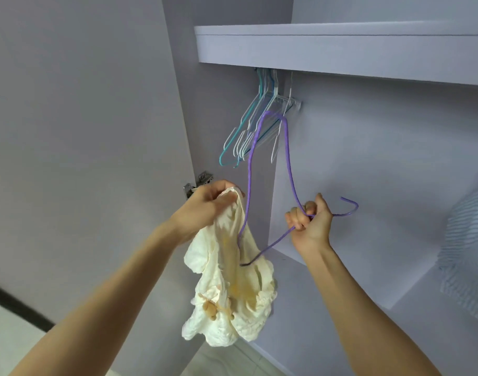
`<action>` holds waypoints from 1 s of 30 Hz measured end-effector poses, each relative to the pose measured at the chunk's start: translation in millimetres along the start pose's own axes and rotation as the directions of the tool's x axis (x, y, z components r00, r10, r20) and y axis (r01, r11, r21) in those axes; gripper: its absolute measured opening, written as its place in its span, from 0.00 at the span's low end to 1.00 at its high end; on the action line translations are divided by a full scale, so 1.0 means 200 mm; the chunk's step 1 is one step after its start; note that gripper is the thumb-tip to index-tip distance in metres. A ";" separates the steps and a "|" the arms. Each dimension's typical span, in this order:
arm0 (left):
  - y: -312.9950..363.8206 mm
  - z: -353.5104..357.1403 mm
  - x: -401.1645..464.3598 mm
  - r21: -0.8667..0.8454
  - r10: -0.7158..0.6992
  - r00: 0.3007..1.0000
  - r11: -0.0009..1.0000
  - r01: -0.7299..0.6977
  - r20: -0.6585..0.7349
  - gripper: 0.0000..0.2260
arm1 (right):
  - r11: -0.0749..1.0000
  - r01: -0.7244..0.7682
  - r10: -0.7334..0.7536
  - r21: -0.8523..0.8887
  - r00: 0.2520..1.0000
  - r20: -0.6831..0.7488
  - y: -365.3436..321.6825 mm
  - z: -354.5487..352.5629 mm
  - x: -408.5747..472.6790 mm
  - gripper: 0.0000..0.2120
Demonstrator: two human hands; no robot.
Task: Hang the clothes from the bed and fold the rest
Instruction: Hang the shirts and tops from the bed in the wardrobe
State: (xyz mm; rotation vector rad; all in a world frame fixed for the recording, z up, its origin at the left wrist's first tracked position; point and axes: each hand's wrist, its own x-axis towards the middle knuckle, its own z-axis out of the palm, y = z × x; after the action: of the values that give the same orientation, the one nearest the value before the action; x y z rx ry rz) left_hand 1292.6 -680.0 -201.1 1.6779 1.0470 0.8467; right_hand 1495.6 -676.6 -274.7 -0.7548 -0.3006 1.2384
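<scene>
A small cream garment (232, 289) with a yellowish print hangs bunched in front of an open wardrobe. My left hand (208, 203) grips its top edge. A purple wire hanger (286, 147) is held sideways, its neck gripped by my right hand (309, 219), its hook (350, 207) pointing right. One end of the hanger passes down into the garment's opening near the middle of the cloth.
Several teal, white and blue empty hangers (257, 123) hang from a rail under the wardrobe shelf (341, 47). A striped blue-and-white garment (468, 256) hangs at the right edge. The open wardrobe door (83, 131) with a metal hinge (198, 183) stands on the left.
</scene>
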 end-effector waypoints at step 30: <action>-0.19 -0.09 -0.01 0.554 -0.093 0.972 0.808 0.201 -0.217 0.12 | 0.291 0.338 -0.351 -0.895 0.908 0.229 0.12 0.11 0.02 0.25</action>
State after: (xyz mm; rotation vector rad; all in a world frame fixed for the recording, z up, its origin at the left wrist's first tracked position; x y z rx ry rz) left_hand 1266.5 -667.7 -231.2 1.9995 1.6632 0.6163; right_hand 1466.2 -661.5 -276.4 -1.5807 -1.1793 0.5185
